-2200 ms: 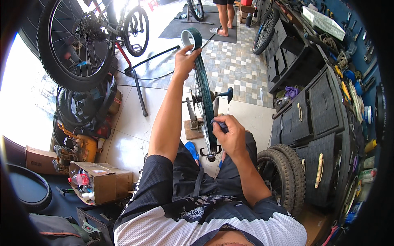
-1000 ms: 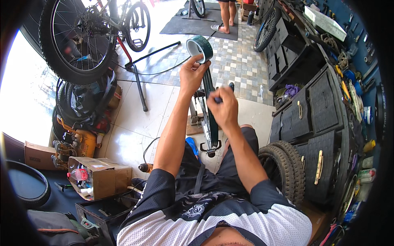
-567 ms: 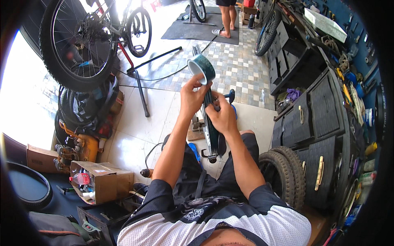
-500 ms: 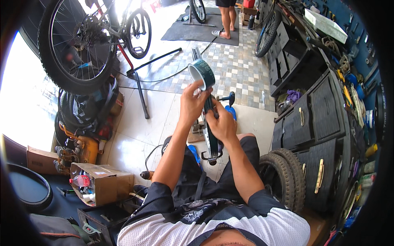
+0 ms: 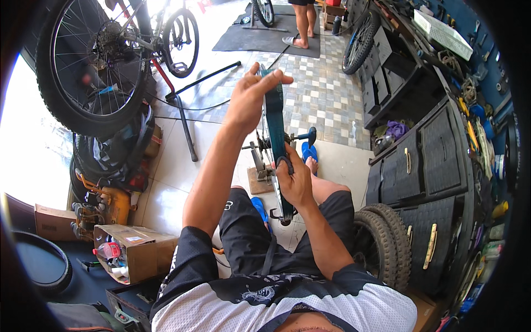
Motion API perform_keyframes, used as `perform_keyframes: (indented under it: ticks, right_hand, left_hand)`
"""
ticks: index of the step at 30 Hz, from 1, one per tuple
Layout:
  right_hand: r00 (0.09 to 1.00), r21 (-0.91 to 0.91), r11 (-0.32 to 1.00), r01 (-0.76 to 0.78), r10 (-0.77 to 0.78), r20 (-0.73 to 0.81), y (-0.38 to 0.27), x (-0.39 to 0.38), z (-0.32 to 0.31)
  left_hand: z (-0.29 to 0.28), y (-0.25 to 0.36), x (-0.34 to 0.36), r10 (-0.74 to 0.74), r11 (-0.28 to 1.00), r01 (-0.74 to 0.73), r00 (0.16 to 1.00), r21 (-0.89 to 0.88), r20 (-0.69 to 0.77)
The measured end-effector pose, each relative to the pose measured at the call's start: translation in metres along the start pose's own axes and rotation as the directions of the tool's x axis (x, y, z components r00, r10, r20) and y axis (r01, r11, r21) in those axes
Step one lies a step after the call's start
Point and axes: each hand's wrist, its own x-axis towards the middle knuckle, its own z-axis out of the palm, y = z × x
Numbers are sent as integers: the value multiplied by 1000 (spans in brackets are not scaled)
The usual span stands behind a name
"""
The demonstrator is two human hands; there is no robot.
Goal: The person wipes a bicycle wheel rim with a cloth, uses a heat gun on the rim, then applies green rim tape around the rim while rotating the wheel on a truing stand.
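Note:
A bicycle wheel rim (image 5: 286, 212) stands edge-on in front of me, upright between my knees in a metal stand (image 5: 257, 157) on a wooden base. A strip of dark green tape (image 5: 274, 108) runs along the rim's outer face. My left hand (image 5: 249, 99) is at the strip's far upper end, curled around the tape roll, which its fingers mostly hide. Lower down, my right hand (image 5: 296, 180) wraps the rim from the right, thumb pressed on the taped face. Right of the rim, a dark handle (image 5: 311, 134) sticks out from the stand.
A bicycle (image 5: 99, 61) stands at the left on a repair stand (image 5: 185, 124). Below it are an orange compressor (image 5: 113, 205) and a cardboard box (image 5: 152, 249) of bottles. Two tires (image 5: 390, 238) and black drawers (image 5: 431, 160) line the right. Another person's legs (image 5: 301, 22) show far off.
My left hand has moved up and away with the tape roll, and a longer green strip now shows along the rim. My right hand has slid lower, toward me.

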Motion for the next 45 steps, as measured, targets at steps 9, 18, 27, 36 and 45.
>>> perform_keyframes:
  ticks: [9, 18, 27, 36, 45]
  right_hand:
    - [990, -41, 990, 134, -136, -44, 23, -5, 3]
    - [994, -23, 994, 106, -106, -26, 23, -19, 3]
    - [993, -6, 993, 114, -114, -42, 20, -25, 0]
    - [991, -3, 992, 122, -122, -62, 24, -26, 2]
    - [996, 33, 997, 73, -71, -55, 22, -28, 2]
  left_hand:
    - [-18, -2, 62, -149, 938, 139, 989, -316, -9]
    - [-44, -30, 105, 46, 987, -45, 999, -152, 0]
    - [-53, -44, 110, 419, 850, -388, 908, 356, -13]
    - [-49, -59, 112, 475, 753, -352, 875, 556, -89]
    - [-45, -72, 108, 424, 735, -249, 895, 631, -140]
